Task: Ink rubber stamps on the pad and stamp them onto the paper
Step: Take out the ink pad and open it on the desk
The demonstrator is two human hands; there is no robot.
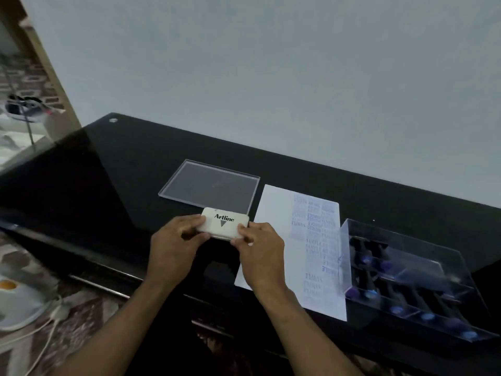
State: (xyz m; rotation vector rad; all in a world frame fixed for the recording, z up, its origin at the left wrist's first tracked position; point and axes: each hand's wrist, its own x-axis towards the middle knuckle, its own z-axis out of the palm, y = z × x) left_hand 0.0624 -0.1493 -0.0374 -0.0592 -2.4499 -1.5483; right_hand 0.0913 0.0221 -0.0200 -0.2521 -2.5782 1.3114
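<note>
A white Artline ink pad case [223, 222] lies closed on the black glass table, its lid facing up. My left hand [173, 246] grips its left end and my right hand [260, 252] grips its right end. To the right lies a white sheet of paper [276, 213] with several blue stamped words printed down its right half. A clear plastic box [406, 280] at the far right holds several black-handled rubber stamps [367, 260] in compartments.
A clear acrylic lid [211, 185] lies flat behind the ink pad. The black table [108, 172] ends at a front edge near my forearms. Left of the table, on the floor, sit a white appliance [19, 302] and a cable.
</note>
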